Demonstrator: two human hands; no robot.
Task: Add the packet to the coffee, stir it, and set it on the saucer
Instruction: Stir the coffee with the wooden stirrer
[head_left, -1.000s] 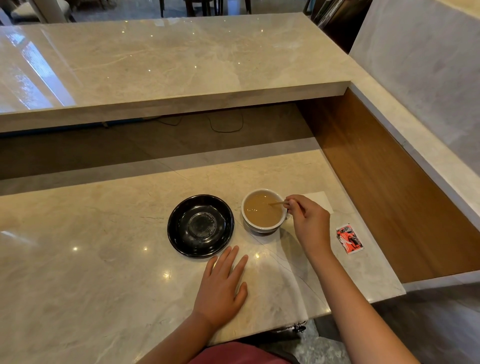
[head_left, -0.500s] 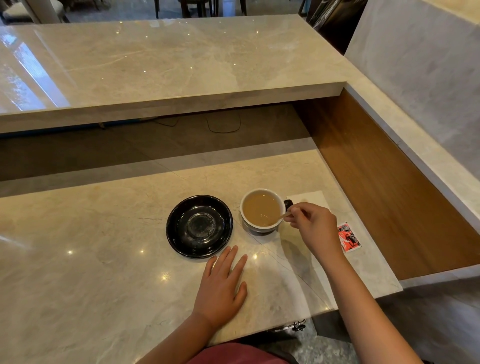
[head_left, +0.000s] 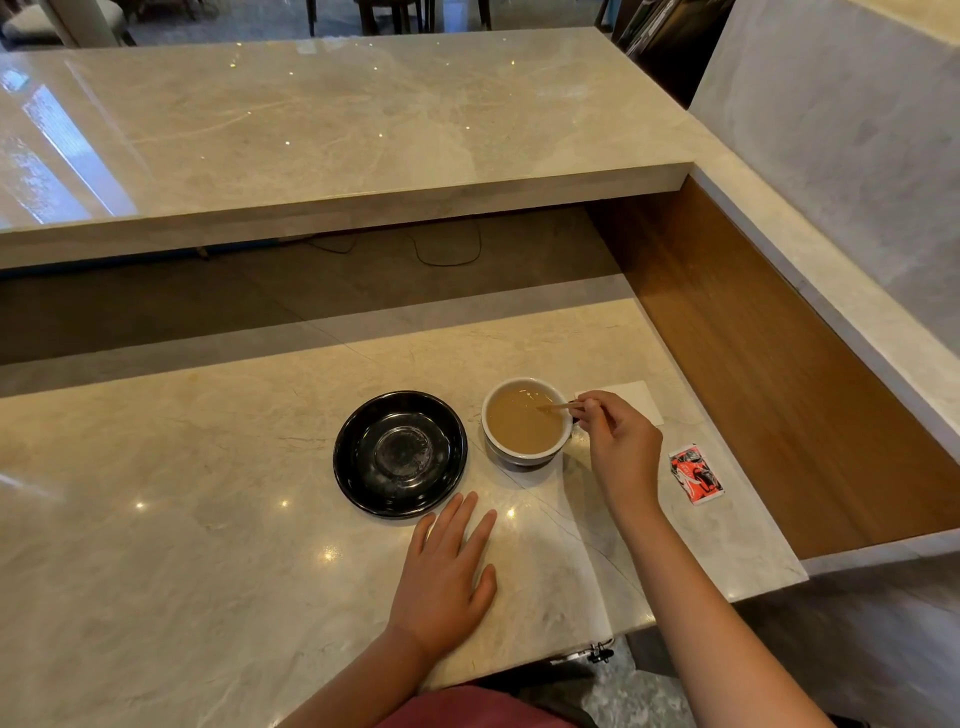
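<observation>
A white-rimmed cup of light brown coffee (head_left: 524, 423) stands on the marble counter, just right of an empty black saucer (head_left: 400, 454). My right hand (head_left: 621, 447) pinches a thin wooden stir stick (head_left: 555, 408) whose tip dips into the coffee near the cup's right rim. A red and white packet (head_left: 695, 474) lies flat on the counter to the right of that hand. My left hand (head_left: 447, 574) rests palm down with fingers spread, in front of the saucer, holding nothing.
A white napkin (head_left: 641, 397) lies behind my right hand. A raised marble bar top (head_left: 337, 130) overhangs the back of the counter. A wooden side panel (head_left: 769, 364) bounds the right. The counter's front edge (head_left: 571, 652) is near my body.
My right hand has kept moving the stick around in the coffee, from the right rim toward me and back. The left hand, cup and saucer have stayed in place.
</observation>
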